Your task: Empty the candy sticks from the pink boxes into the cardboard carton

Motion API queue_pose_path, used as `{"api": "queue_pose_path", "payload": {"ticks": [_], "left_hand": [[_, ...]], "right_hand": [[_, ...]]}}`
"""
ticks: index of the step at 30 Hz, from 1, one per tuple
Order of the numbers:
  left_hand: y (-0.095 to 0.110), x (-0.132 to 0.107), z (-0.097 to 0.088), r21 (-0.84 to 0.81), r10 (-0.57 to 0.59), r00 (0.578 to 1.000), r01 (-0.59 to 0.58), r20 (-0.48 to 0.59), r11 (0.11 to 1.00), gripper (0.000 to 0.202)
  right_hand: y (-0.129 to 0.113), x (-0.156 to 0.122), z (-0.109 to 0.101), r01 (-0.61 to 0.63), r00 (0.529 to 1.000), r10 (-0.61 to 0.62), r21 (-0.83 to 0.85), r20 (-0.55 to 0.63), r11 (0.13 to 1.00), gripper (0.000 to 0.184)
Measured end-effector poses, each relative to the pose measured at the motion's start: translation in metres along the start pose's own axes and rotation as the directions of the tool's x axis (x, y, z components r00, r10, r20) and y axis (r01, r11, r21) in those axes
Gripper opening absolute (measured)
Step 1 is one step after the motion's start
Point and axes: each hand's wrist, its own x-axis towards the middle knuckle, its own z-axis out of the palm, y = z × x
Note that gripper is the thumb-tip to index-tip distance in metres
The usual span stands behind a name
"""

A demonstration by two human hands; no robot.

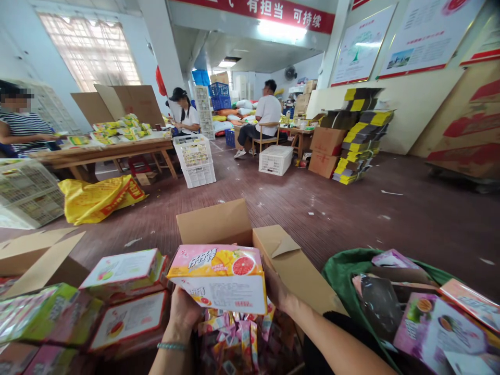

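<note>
Both my hands hold a pink box [221, 278] printed with grapefruit and mango, raised in front of me. My left hand [183, 310] grips its lower left side; a green bead bracelet is on that wrist. My right hand [279, 291] holds its right side. Small wrapped candy packets [238, 338] hang or spill beneath the box. An open cardboard carton [273, 250] stands right behind it.
Stacked pink and green boxes [125, 297] lie to my left. A green bag [344, 268] of flattened packaging sits at right. Farther off: a yellow sack [97, 198], white crates [197, 159], a wooden table [105, 152], three seated people, stacked cartons [359, 140].
</note>
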Motion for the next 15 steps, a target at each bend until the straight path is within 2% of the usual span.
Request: {"api": "queue_pose_path", "payload": {"ticks": [4,10,15], "left_hand": [[0.0,0.001,0.001,-0.006,0.012,0.998,-0.012,-0.054,1.0,0.066],[-0.003,0.002,0.017,-0.032,0.002,1.0,-0.001,0.015,0.999,0.06],[-0.004,0.002,0.018,-0.016,0.01,1.0,-0.01,0.016,1.0,0.06]], "right_hand": [[0.003,0.001,-0.003,-0.006,1.0,0.006,0.016,-0.019,1.0,0.086],[0.011,0.005,-0.013,0.012,1.0,-0.011,0.018,-0.029,1.0,0.071],[0.013,0.006,-0.016,0.019,0.999,-0.02,-0.014,-0.044,1.0,0.068]]}}
